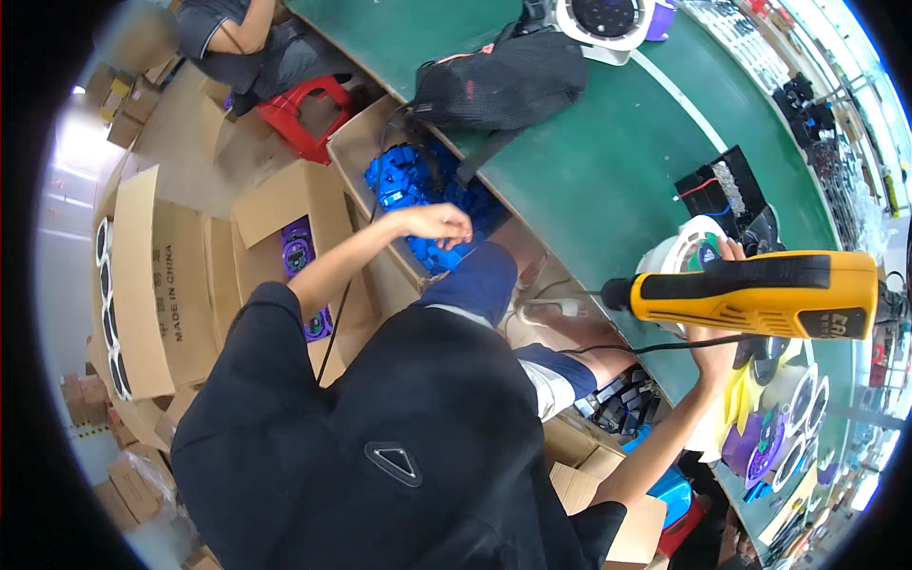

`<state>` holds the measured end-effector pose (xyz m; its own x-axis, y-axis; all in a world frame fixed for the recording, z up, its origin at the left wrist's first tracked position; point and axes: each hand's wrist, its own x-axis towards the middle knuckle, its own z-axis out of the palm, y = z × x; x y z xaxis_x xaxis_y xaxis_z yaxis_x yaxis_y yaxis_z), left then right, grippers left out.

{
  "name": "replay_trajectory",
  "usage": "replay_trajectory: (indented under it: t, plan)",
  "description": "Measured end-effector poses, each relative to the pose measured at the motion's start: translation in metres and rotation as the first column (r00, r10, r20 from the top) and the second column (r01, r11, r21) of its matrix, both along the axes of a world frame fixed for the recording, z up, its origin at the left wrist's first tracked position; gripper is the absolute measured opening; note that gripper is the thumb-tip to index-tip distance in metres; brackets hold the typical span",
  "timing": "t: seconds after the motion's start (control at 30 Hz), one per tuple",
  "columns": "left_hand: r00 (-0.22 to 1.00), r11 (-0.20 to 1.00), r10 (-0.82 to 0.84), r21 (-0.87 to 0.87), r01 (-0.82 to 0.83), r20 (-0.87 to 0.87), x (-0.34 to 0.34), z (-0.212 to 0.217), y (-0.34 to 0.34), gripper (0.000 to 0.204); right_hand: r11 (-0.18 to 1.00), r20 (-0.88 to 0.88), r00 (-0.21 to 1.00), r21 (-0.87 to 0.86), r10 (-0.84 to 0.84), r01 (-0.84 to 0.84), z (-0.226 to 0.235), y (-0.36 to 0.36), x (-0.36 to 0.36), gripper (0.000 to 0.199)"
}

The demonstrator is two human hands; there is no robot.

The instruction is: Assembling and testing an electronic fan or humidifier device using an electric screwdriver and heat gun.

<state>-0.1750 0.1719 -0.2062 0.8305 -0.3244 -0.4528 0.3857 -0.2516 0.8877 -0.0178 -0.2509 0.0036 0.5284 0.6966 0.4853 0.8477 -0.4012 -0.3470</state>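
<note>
My left hand [435,224] hovers above a cardboard box of blue plastic parts [403,175]. Its fingers are loosely bent and apart, and nothing shows in them. Over the green table [579,157], my right hand [711,350] grips a white round housing [696,237] with a green piece inside. A yellow and black corded power tool [755,293] crosses in front of that hand and covers most of its grip. Beyond the housing lies an open black case [722,190] with red and blue wires.
A dark mesh bag [503,81] and another white round unit [608,21] rest on the table's far part. White and purple units [755,446] stand at right. Cartons [195,294] fill the left, near a red stool [306,116] and a seated person [237,43].
</note>
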Motion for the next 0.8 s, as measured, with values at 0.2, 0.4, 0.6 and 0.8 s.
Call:
replay_trajectory:
  t: [0.2,0.4,0.6,0.8]
  plan:
    - [0.937,0.701,-0.058,0.682,-0.208,0.345,-0.014,-0.053,-0.017,0.036,0.907,0.0,0.915,-0.134,-0.403,0.399,-0.028,-0.017,-0.005,0.053]
    - [0.828,0.933,-0.206,0.359,0.006,0.521,0.023,0.078,-0.075,0.022,0.982,-0.454,0.886,0.102,-0.098,0.161,0.01,0.003,-0.018,0.039]
    - [0.622,0.97,-0.014,0.162,-0.183,0.783,0.028,0.166,-0.119,0.019,0.834,-0.481,0.811,0.551,0.332,-0.014,0.011,0.012,-0.015,0.075]
    - [0.398,0.954,-0.101,0.202,-0.22,0.912,0.091,0.166,-0.174,0.079,0.632,-0.385,0.733,0.771,0.562,-0.08,0.05,0.071,-0.02,0.104]
